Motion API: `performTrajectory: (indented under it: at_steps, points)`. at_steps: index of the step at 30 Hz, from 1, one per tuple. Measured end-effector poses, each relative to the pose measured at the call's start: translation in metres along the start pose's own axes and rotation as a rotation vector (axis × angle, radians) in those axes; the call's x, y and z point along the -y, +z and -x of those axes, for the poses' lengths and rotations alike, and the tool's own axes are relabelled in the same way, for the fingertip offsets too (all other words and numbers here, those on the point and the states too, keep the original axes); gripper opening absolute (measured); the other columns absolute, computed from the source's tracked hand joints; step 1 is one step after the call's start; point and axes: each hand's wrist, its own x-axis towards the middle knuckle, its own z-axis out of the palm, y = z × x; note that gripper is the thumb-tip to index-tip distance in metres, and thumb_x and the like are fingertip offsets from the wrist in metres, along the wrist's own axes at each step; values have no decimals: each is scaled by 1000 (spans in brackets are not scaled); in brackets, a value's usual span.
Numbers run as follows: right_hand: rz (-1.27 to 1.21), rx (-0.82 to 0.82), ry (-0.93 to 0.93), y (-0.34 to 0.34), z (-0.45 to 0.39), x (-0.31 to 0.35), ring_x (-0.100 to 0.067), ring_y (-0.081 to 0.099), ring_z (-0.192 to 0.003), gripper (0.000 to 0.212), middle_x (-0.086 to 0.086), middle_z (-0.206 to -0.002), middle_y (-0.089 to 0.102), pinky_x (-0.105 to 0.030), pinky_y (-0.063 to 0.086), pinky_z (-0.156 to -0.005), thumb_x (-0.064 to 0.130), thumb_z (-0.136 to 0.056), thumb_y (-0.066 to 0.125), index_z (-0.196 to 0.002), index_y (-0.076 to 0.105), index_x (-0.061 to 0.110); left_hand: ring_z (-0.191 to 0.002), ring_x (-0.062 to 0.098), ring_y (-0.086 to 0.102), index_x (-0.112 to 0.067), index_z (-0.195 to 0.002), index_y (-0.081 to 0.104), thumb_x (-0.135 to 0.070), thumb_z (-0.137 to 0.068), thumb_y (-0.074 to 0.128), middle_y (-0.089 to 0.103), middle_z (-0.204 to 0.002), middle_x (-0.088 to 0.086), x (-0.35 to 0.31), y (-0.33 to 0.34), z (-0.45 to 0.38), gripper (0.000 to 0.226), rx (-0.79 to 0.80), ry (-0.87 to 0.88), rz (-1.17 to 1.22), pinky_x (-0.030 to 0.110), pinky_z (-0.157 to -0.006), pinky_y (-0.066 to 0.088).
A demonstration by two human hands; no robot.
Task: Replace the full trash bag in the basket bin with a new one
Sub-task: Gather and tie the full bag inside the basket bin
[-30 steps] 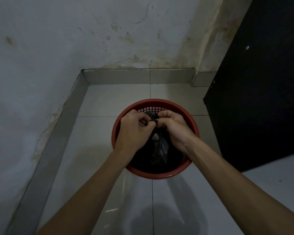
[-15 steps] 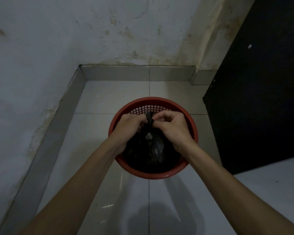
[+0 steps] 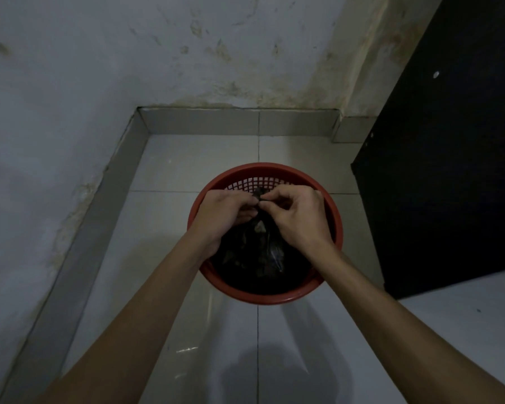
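1. Red basket bin (image 3: 264, 297) sits on the tiled floor (image 3: 187, 158), centre of frame, in the wall corner; black cabinet (image 3: 455, 158) at right.
2. Full black trash bag (image 3: 254, 258) sits inside the bin, its top gathered into a bunch at the far side, upper centre of the bin.
3. Left hand (image 3: 222, 212) is closed, fingers pinching the bunched bag neck from the left.
4. Right hand (image 3: 299, 215) is also closed, thumb and fingers pinching the same neck from the right; the two hands touch at the bunch.
5. Step in hand, as I judge it: tying or twisting the bag mouth closed before removal. Too dark to tell if a knot is formed.
6. Next move likely calls for finishing the knot, then lifting the bag straight up out of the bin. No new bag in view.
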Motion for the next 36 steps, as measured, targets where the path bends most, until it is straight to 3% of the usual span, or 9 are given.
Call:
performTrajectory:
  at_steps: [6, 11, 13, 17, 21, 26, 30, 33, 36]
  points:
    - [-64, 35, 44, -3, -1, -3, 0, 69, -74, 4, 12, -78, 74, -16, 54, -71, 15, -86, 77, -85, 79, 19, -75, 16, 72, -14, -77, 77, -11, -87, 65, 75, -75, 2, 7, 0, -3, 17, -66, 105, -121, 28, -75, 58]
    - [-345, 221, 167, -7, -1, -3, -11, 66, -82, 17, 5, -80, 69, -31, 56, -83, 8, -96, 64, -87, 72, 19, -57, -4, 59, -26, -74, 74, -21, -84, 65, 66, -59, -18, 8, 2, -3, 14, -128, 333, -436, 10, -59, 42]
    - [-416, 287, 241, -9, -1, -1, -12, 64, -83, 16, 1, -82, 66, -28, 53, -82, 8, -98, 59, -89, 70, 17, -54, -4, 54, -29, -67, 69, -20, -85, 63, 60, -55, -20, 5, 2, -3, 21, -93, 378, -503, 11, -56, 38]
    - [-363, 269, 195, -8, 0, 2, -15, 64, -79, 9, -5, -81, 65, -27, 52, -80, 6, -97, 61, -96, 69, 7, -49, 5, 45, -19, -52, 51, -20, -86, 57, 48, -50, -10, 6, 0, -2, 35, -32, 283, -428, 27, -55, 37]
    - [-216, 184, 80, -5, 1, 2, -19, 66, -78, 13, 1, -75, 64, -30, 53, -79, 5, -94, 63, -90, 68, 16, -50, 7, 48, -12, -58, 60, -24, -85, 58, 52, -54, -4, 5, 0, -1, 29, -51, 205, -360, 23, -51, 37]
    - [-173, 138, 140, -3, -1, -2, -23, 69, -80, 17, 1, -73, 67, -41, 57, -83, 4, -92, 64, -86, 69, 19, -57, 9, 51, -15, -68, 62, -21, -81, 60, 54, -57, -4, 0, 1, -3, 14, 3, -2, -178, 24, -57, 40]
    - [-75, 125, 6, -8, 2, 2, -4, 65, -92, 28, 11, -96, 68, -18, 52, -82, 1, -83, 67, -97, 69, 25, -57, 9, 46, -21, -66, 59, -20, -79, 60, 51, -58, -6, -3, -3, -6, 13, 117, -145, -26, 25, -59, 36]
    - [56, 114, -151, -9, 5, 5, -5, 63, -100, 32, 9, -107, 68, -17, 49, -90, 11, -78, 77, -108, 74, 22, -60, 10, 48, -19, -70, 63, -18, -82, 60, 52, -61, -5, -3, -5, -7, 13, 138, -172, 31, 25, -61, 37]
    - [119, 47, -235, -7, 4, 4, -4, 65, -92, 24, 6, -100, 72, -12, 49, -86, 13, -80, 83, -104, 78, 15, -69, 11, 59, -16, -81, 71, -17, -84, 61, 64, -72, -2, -4, -6, -6, 10, 171, -175, 69, 26, -72, 47]
